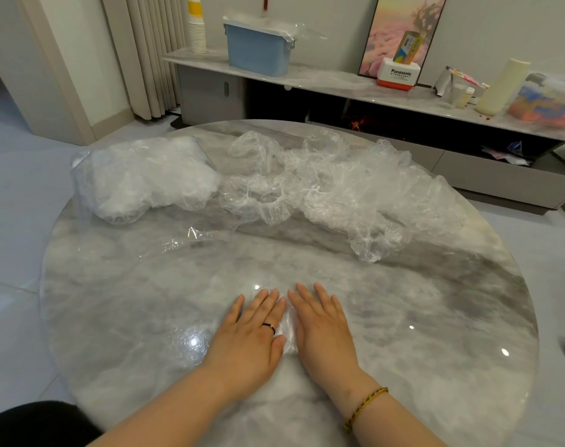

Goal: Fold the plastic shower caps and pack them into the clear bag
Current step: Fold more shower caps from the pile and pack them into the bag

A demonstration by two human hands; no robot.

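Both hands lie flat, palms down, side by side near the front edge of the round marble bench. The left hand and the right hand have their fingers straight and close together, gripping nothing. They press on a folded shower cap, a narrow strip of clear plastic that shows in the gap between the 2 hands and runs under their inner edges. Well beyond the fingertips, at the far left of the bench, sits the clear bag, already stuffed with white film. The loose shower caps sprawl in a crumpled heap at the far right, touching the bag.
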